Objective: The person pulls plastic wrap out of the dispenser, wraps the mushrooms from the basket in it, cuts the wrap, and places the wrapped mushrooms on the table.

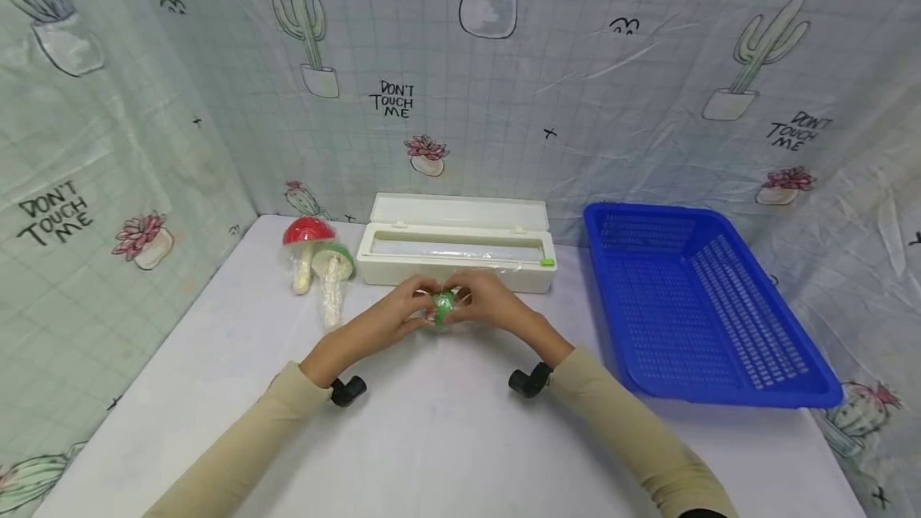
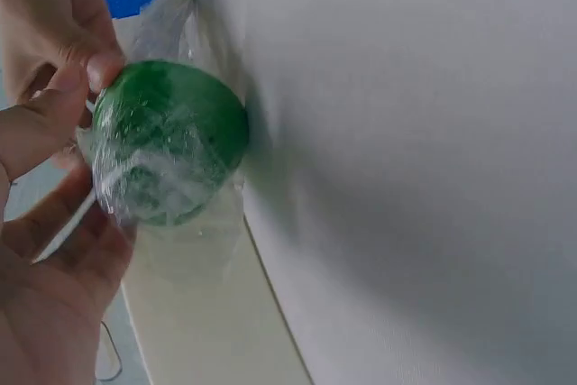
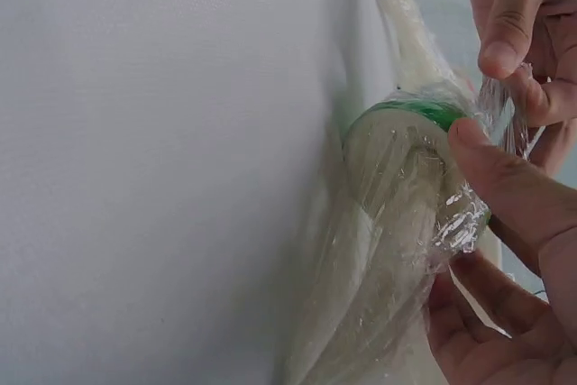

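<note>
Both hands work at a green-capped model mushroom (image 1: 444,307) wrapped in clear plastic film (image 3: 461,220), near the middle of the white table. My left hand (image 1: 397,312) pinches gathered film beside the cap; in the right wrist view that bunch lies between thumb and finger. My right hand (image 1: 489,300) holds the mushroom, its thumb (image 3: 505,173) on the cap's edge and its fingers behind. In the left wrist view the green cap (image 2: 171,132) shows through wrinkled film. The pale stem (image 3: 361,304) is seen in the right wrist view.
Behind the hands stands a white cling film dispenser (image 1: 453,272), lid raised, with a green slider (image 1: 548,262). To its left lie a wrapped red-capped mushroom (image 1: 308,232) and another wrapped green-capped one (image 1: 332,262). A blue plastic basket (image 1: 727,394) sits at right.
</note>
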Available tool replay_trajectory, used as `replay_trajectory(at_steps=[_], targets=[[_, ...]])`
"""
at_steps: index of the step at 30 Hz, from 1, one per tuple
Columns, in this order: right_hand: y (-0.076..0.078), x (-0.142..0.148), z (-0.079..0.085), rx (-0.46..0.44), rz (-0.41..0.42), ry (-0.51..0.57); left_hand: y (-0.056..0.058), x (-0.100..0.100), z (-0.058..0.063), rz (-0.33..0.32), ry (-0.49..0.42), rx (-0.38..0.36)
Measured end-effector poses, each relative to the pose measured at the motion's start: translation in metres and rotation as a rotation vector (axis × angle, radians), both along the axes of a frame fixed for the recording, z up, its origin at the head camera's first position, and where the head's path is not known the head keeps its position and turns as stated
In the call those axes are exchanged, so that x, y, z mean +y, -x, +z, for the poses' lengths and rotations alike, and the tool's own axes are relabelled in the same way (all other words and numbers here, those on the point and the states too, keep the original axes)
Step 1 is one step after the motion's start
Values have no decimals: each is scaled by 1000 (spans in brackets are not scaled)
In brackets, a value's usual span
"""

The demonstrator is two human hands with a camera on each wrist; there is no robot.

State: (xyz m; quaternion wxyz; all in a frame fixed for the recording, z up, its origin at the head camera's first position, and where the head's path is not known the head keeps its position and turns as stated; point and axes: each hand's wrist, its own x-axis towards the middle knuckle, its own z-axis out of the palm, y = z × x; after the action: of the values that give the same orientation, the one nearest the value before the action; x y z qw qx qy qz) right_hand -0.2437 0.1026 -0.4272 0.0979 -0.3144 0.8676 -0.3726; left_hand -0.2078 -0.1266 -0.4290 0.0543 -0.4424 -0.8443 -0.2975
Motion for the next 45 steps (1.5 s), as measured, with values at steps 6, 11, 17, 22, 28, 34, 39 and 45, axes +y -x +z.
replay_trajectory(at_steps=[6,11,17,22,28,34,39,45], targets=[[-2,-2,-4,-87,-104,74,-2,5,-11,35,42,128],[-3,1,-4,-128,-97,107,-1,8,-21,60,64,256],[-5,17,9,3,-58,46,1,9,-19,67,71,309],[-5,34,19,413,-240,-194,3,9,-16,57,79,317],[-3,46,22,485,-312,-278,8,9,-12,64,48,239],[-1,50,31,400,-317,-188,10,17,-1,171,45,-46],[-17,53,42,252,-288,-108,12,21,5,236,90,-130],[-39,45,29,218,-208,23,11,23,4,264,88,-140]])
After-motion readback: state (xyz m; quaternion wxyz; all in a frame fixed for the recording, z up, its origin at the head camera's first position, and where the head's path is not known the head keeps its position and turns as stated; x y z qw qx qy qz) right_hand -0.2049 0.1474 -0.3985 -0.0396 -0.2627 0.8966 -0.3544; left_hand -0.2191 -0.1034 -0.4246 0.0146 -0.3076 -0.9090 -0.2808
